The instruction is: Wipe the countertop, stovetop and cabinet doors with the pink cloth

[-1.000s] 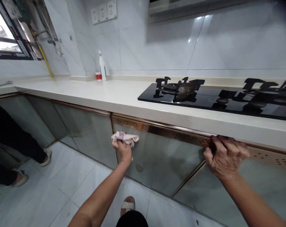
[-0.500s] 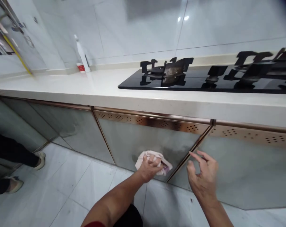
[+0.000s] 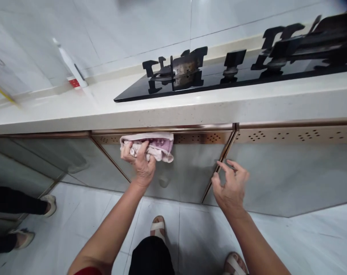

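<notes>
My left hand grips a folded pink and white cloth. The cloth lies against the perforated copper strip along the top of a grey glass cabinet door. My right hand is empty with its fingers apart, held close to the copper-edged seam between this door and the cabinet door on the right. Whether its fingertips touch the seam I cannot tell.
A pale countertop juts out above the doors, carrying a black gas stove. A white bottle-like object stands by the wall beside a small red and white item. Another person's legs are on the left.
My left hand has carried the cloth from low on the door up and left to its top strip. The camera view has tilted and shifted; my right hand stays open near the seam.
</notes>
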`<state>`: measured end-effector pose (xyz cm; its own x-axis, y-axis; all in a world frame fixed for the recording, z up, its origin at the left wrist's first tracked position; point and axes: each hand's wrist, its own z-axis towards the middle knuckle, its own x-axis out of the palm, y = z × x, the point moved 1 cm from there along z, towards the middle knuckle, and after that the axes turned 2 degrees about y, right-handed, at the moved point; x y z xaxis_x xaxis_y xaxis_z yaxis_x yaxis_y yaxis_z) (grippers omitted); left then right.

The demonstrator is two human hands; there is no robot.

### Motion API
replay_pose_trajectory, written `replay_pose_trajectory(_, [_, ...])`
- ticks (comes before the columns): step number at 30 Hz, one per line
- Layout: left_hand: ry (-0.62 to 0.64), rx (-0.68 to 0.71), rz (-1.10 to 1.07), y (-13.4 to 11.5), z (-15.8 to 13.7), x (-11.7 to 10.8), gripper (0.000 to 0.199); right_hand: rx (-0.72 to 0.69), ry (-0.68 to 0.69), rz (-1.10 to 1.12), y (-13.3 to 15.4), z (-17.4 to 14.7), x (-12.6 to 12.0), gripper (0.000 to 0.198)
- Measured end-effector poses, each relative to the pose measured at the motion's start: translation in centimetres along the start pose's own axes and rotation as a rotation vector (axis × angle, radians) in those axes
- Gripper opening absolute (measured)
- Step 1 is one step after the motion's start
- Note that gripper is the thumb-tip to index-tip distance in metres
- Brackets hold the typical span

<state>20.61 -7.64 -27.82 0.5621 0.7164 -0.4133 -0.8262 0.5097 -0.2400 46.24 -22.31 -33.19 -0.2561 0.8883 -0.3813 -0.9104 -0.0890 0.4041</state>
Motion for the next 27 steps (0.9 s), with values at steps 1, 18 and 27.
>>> replay_pose_trajectory(1, [-0.004,0.007,-0.004,-0.4,-0.9,0.7,0.044,-0.003,0.016,0.002,0.1,-0.2,0.1,0.041])
replay_pose_trajectory(18, [0.326,-0.408,0.033,9.7,-13.1,1.4,0.041,0.019,0.028,-0.045,-0.1,-0.4,0.7,0.045])
replay_pose_trajectory(27, [-0.243,-0.297,-0.221,5.7,-1.4,1.0,0.051,-0.057,0.035,-0.173,-0.5,1.0,1.6,0.073])
